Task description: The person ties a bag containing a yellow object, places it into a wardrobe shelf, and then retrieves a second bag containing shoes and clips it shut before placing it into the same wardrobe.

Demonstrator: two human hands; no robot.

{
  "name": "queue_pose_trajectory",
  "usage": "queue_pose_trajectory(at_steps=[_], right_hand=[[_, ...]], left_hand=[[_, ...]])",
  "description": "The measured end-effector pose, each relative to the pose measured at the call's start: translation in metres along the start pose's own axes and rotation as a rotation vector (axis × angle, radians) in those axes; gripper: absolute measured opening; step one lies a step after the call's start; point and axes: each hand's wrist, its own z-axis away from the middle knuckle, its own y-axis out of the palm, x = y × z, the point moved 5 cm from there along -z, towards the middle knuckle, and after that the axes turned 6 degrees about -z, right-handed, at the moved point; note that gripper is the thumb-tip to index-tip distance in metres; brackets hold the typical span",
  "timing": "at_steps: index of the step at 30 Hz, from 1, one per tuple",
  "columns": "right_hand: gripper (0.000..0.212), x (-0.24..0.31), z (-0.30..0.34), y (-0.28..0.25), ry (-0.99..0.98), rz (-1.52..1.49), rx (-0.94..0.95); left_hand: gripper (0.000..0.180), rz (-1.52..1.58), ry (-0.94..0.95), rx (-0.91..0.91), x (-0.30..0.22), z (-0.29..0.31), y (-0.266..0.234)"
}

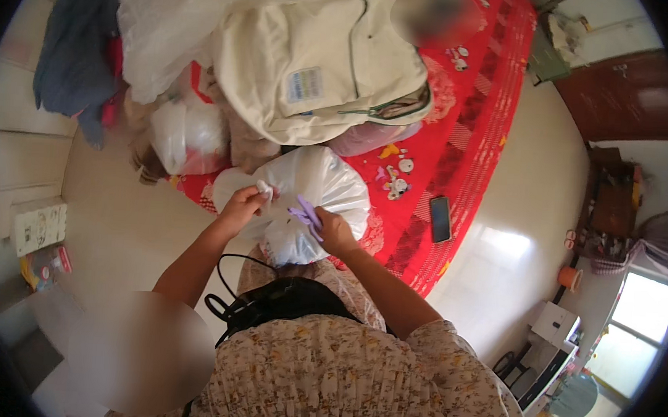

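White plastic bag [316, 188]: 1, translucent, full and rounded; contents not readable through the film. Lies at near edge of bed, on red cover [477, 118], directly ahead of the person's torso.
Bag neck [262, 191]: bunched white plastic, pinched in left hand.
Left hand [241, 207]: fingers closed round the gathered neck, at bag's upper-left side; forearm comes up from lower left.
Right hand [334, 231]: fingers closed on purple strip, pressed against bag's front; forearm comes up from lower right.
Purple strip [305, 213]: 1, thin, pale purple; lies across bag front betw. the two hands, one end in right hand. Cannot tell if tie, handle or cord.
Bag vs. hands: bag sits betw. and just beyond both hands; both touch it.
Second plastic bag [189, 135]: 1, whitish, to the left and farther back on bed; something red shows through lower part; otherwise contents unclear.
Cream jacket [319, 70]: 1, heaped behind the held bag, zip and inside label showing.
White sheet [185, 16]: loose fabric pile, top left of bed.
Grey garment [72, 47]: 1, draped at far left.
Phone [440, 219]: 1, dark, face up on red cover, right of bag, well apart from hands.
Box [38, 225]: 1, white, printed, on floor at left; small colourful packet just below it.
Black cable [229, 294]: loops over person's floral top, below hands.
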Motion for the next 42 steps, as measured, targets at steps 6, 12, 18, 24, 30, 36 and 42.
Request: queue_pose_trajectory(at_steps=[6,12,18,24,30,36,42], right_hand=[[0.018,-0.002,0.001,0.001,-0.028,0.082,-0.045],[0.02,0.005,0.001,-0.002,-0.072,0.075,-0.062],[0.022,0.006,0.005,-0.005,-0.059,0.043,-0.134],[0.023,0.006,0.006,-0.01,-0.036,0.068,-0.147],[0.023,0.001,0.005,-0.007,-0.005,0.022,-0.143],[0.042,-0.032,-0.005,0.011,-0.022,0.063,-0.148],[0.018,-0.006,0.002,-0.009,-0.089,-0.146,-0.227]], left_hand=[[0.07,-0.478,0.521,0.051,0.002,0.014,-0.008],[0.047,-0.845,0.689,0.183,-0.015,0.018,0.009],[0.035,-1.196,0.736,0.222,-0.033,0.025,0.039],[0.025,-1.352,0.91,0.375,-0.042,0.033,0.051],[0.034,-0.935,0.769,0.292,-0.012,0.013,0.037],[0.054,-0.883,1.027,0.194,-0.016,0.022,0.023],[0.053,-1.174,0.78,0.275,-0.035,0.04,0.035]])
